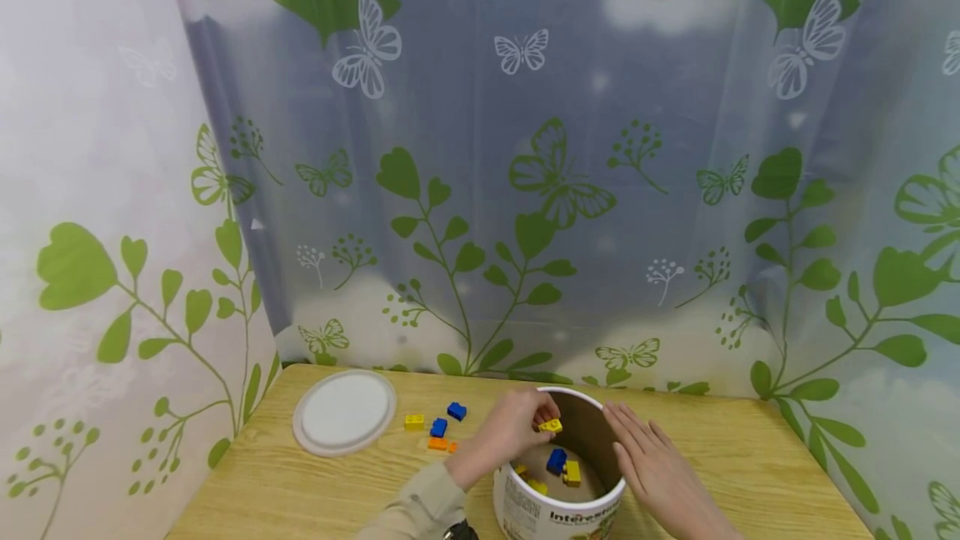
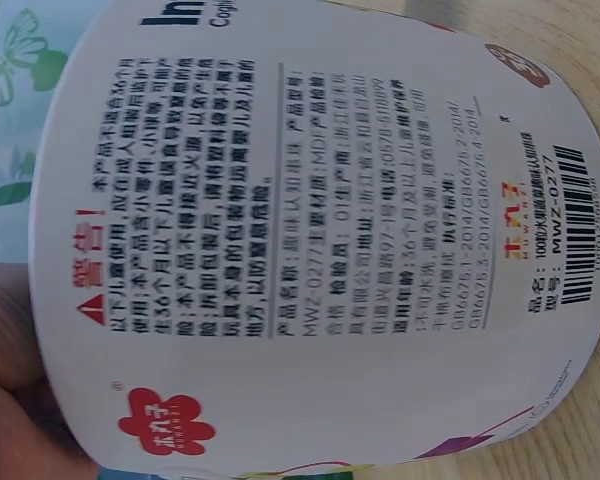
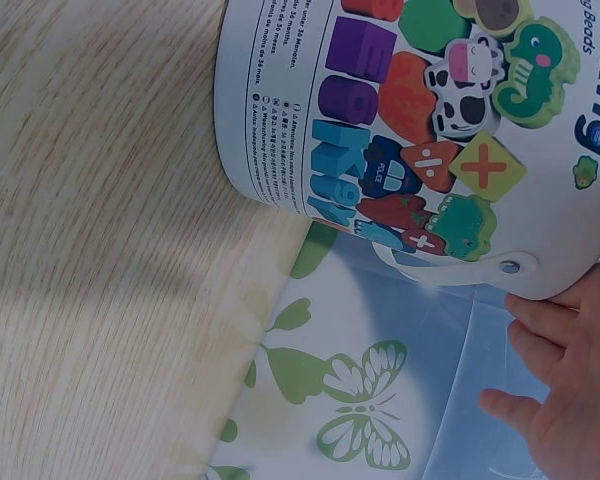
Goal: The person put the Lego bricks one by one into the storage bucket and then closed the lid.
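Observation:
A round white bucket (image 1: 558, 517) with printed sides stands at the table's front; its printed label (image 2: 380, 220) fills the left wrist view. My left hand (image 1: 517, 423) reaches over the bucket's left rim and pinches a yellow toy brick (image 1: 551, 425) above the opening. Down inside lie a blue brick (image 1: 557, 461), a yellow brick (image 1: 572, 473) and other yellow pieces near the left wall. With fingers extended, my right hand (image 1: 660, 465) rests against the bucket's right rim. The right wrist view shows those fingers by the handle's pivot (image 3: 510, 267).
Left of the bucket several loose bricks lie on the wooden table (image 1: 247, 490): a yellow brick (image 1: 414, 422), a blue brick (image 1: 457, 411) and an orange brick (image 1: 437, 443) among them. A round white lid (image 1: 345, 411) lies farther left. A butterfly-print curtain (image 1: 480, 190) hangs behind.

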`<state>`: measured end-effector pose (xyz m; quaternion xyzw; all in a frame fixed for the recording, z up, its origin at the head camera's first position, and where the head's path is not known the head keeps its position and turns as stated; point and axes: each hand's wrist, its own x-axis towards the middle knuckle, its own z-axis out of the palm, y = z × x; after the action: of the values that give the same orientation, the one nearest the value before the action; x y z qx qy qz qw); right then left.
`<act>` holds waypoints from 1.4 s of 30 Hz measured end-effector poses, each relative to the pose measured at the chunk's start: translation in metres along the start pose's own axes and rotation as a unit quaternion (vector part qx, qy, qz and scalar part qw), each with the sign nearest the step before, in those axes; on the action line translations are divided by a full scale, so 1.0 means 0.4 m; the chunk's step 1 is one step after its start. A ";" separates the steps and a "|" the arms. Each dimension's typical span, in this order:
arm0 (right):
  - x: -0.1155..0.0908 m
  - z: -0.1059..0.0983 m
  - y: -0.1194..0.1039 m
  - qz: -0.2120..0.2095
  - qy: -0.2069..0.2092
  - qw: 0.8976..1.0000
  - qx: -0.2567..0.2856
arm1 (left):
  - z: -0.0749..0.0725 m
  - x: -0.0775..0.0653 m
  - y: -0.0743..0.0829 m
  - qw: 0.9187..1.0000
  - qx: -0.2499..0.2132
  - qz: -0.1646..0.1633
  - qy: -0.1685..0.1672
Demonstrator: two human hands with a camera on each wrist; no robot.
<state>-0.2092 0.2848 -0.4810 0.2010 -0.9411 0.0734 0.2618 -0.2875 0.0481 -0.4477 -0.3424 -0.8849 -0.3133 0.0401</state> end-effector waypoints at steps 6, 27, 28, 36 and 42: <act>0.002 -0.001 0.000 -0.003 0.005 1.000 -0.001 | 0.005 0.000 0.000 1.000 0.016 0.008 -0.016; 0.004 -0.004 -0.002 0.016 -0.026 0.999 0.022 | 0.001 -0.001 -0.011 1.000 -0.002 0.021 0.003; 0.004 -0.004 -0.002 0.016 -0.027 0.999 0.024 | -0.002 -0.002 -0.012 1.000 -0.009 0.021 0.013; 0.004 -0.004 -0.001 0.016 -0.032 0.999 0.025 | -0.053 -0.017 -0.026 0.994 -0.061 0.031 0.086; 0.001 -0.003 -0.001 0.011 -0.025 0.999 0.018 | -0.080 -0.031 -0.072 0.988 -0.051 0.049 0.139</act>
<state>-0.2089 0.2847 -0.4796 0.1970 -0.9480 0.0877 0.2339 -0.3006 0.0060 -0.4410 -0.3405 -0.8355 -0.4005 0.1600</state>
